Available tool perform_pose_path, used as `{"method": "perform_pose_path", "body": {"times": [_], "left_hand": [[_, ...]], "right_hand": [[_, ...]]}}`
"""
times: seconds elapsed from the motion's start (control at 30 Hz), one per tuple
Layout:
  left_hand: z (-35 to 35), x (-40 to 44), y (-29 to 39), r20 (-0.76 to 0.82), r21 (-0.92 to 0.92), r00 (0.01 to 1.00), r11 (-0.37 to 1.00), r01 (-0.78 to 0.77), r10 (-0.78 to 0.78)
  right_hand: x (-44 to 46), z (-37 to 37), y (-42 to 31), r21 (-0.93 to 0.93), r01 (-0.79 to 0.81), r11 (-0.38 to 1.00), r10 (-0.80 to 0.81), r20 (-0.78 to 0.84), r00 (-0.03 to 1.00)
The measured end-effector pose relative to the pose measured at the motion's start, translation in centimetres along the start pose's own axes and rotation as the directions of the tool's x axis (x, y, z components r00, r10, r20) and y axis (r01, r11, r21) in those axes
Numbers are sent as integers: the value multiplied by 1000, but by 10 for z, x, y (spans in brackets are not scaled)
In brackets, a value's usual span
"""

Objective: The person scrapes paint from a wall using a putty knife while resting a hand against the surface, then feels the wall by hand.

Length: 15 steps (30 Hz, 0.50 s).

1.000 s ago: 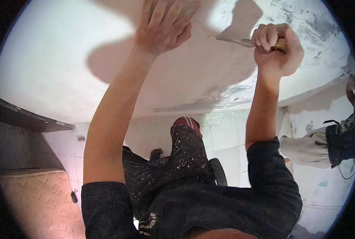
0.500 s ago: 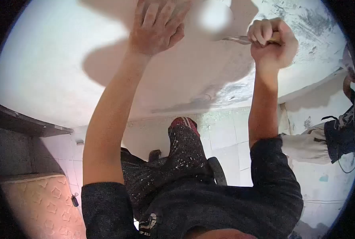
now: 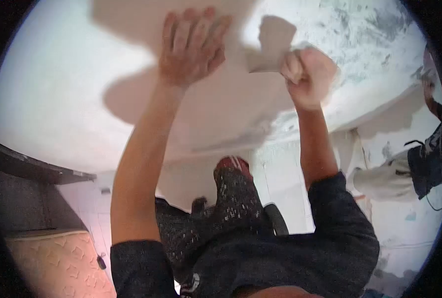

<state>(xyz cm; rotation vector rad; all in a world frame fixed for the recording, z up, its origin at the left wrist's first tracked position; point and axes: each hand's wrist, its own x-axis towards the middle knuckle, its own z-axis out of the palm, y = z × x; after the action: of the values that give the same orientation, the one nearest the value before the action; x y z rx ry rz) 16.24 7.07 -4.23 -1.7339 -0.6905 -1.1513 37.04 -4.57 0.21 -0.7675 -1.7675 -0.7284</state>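
Note:
My left hand lies with its fingers spread against the pale wall, and holds nothing. To its right, my right hand is wrapped round a scraper, whose thin blade points left along the wall. The handle is mostly hidden in my blurred fist. Dark shadows of both hands fall on the wall. Grey smudged patches show on the wall to the right of my right hand.
A dark ledge juts out at the left, above a patterned pink mattress. At the far right another person in dark and light clothing is partly visible. My paint-specked trouser leg and red shoe are below.
My right hand has moved left and a little down with the scraper, nearer to my left hand. The fingers of my left hand show fully now, slightly lower in view.

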Motion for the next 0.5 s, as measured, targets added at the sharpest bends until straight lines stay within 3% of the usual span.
{"method": "perform_pose_path", "body": {"times": [0.03,0.1,0.13,0.2,0.23,0.27,0.3,0.33,0.37,0.4,0.43,0.47,0.5], "left_hand": [[2,1,1,-11,-6,1000,1000,8,-8],[2,-3,4,15,-18,1000,1000,26,-25],[4,-3,3,9,-17,1000,1000,25,-25],[8,-5,6,0,-25,1000,999,22,-22],[7,-7,6,-3,-36,1000,999,27,-27],[12,-2,6,-18,-31,999,999,36,-37],[11,1,7,-23,-20,999,999,44,-45],[11,3,10,-21,-20,999,999,32,-33],[11,3,11,-18,-23,1000,1000,17,-18],[9,0,14,-2,-33,1000,999,19,-19],[10,1,15,-1,-42,1000,999,26,-26],[12,4,13,-7,-44,1000,999,27,-27],[15,9,9,-26,-30,999,999,22,-23]], "right_hand": [[1,-8,-1,551,-81,831,124,-40,992],[7,-30,-1,912,-97,399,111,57,992],[3,-16,1,915,-107,390,120,65,991],[-3,20,8,570,-488,661,471,191,861],[-4,11,2,132,-273,953,262,91,961],[-1,-3,-5,498,-296,815,298,78,951],[3,-18,-12,790,-252,559,333,64,941],[2,-28,-8,919,-132,371,227,48,973],[2,-19,-1,879,-125,459,210,30,977],[-2,-5,7,672,-223,706,264,43,964],[-7,4,15,329,-233,915,229,53,972],[-10,15,18,325,-177,929,171,48,984],[-7,2,14,486,-173,857,182,28,983]]}}
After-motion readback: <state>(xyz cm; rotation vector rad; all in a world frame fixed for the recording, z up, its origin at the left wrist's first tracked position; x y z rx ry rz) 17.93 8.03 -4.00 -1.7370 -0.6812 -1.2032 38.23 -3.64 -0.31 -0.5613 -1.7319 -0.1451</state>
